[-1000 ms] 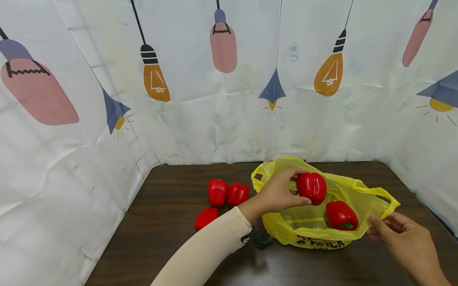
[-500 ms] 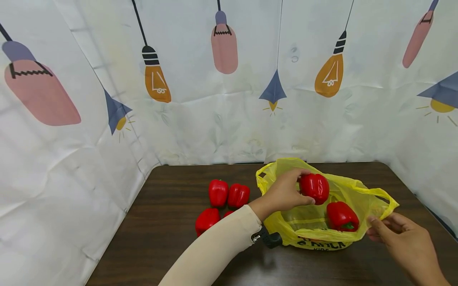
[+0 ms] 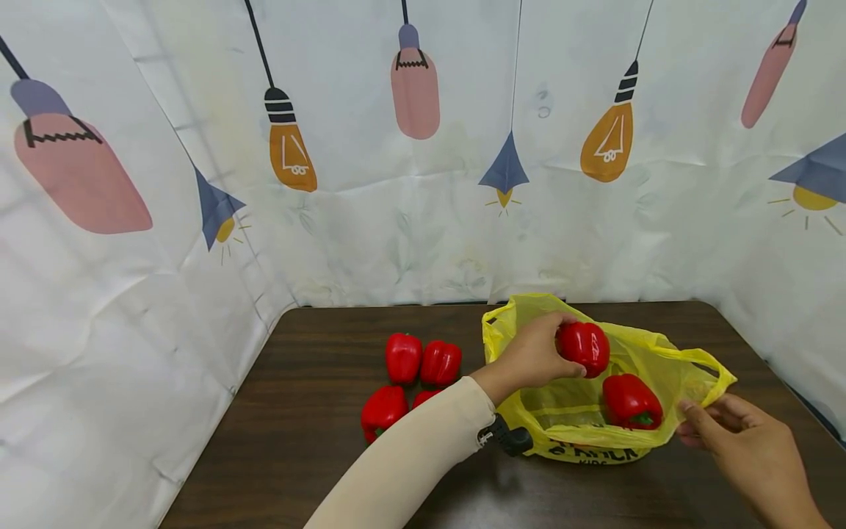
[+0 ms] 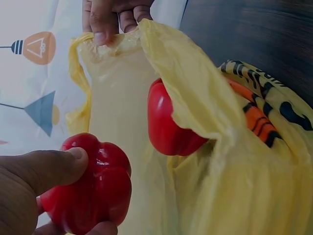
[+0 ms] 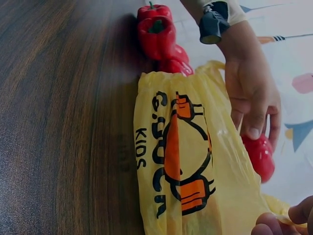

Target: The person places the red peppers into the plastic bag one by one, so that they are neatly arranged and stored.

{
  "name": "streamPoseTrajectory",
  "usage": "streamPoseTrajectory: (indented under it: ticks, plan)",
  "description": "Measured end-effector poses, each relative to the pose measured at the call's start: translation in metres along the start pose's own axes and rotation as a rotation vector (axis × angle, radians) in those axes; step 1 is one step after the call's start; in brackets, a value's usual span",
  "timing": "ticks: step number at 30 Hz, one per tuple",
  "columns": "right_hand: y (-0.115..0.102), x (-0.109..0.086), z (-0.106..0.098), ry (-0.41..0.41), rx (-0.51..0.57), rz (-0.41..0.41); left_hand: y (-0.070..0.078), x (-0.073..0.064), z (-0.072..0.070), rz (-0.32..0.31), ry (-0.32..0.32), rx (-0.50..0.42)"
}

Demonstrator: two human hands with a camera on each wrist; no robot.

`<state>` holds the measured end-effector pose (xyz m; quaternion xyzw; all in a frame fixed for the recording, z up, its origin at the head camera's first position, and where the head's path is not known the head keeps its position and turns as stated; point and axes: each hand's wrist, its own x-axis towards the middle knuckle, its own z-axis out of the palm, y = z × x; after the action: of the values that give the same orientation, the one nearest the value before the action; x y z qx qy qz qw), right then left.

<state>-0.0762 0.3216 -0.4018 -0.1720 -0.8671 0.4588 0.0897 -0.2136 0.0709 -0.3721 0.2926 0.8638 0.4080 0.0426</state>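
Observation:
In the head view my left hand (image 3: pixel 537 354) grips a red bell pepper (image 3: pixel 584 348) over the mouth of a yellow plastic bag (image 3: pixel 562 441). The left wrist view shows the thumb (image 4: pixel 54 169) on top of that pepper and fingertips beneath it. A second red bell pepper (image 3: pixel 631 401) lies inside the bag, toward its right side. My right hand (image 3: pixel 750 441) pinches the bag's right rim beside the handle. Black lettering and an orange print mark the bag's front, seen in the right wrist view.
Several more red bell peppers (image 3: pixel 385 411) sit on the dark wooden table (image 3: pixel 264 455) left of the bag, one partly hidden behind my left sleeve (image 3: pixel 413 455). A white curtain (image 3: pixel 396 235) printed with lamps hangs behind the table.
My left hand and its pepper have shifted slightly to the right over the bag, and the bag's left handle has leaned right. My right hand keeps its hold on the rim.

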Motion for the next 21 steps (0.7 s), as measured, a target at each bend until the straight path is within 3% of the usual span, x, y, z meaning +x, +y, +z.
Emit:
streamPoseTrajectory:
  ticks: [5, 11, 21]
  plan:
    - [0.001, 0.0, 0.001, -0.001, 0.013, 0.007, 0.007, 0.002, 0.003, 0.012, 0.002, 0.054]
    - [0.001, 0.001, 0.001, 0.001, 0.013, 0.005, 0.014, 0.003, 0.007, -0.004, -0.009, 0.038]
    - [0.001, 0.001, 0.003, -0.001, 0.027, -0.007, 0.007, 0.006, 0.017, -0.055, 0.008, 0.007]
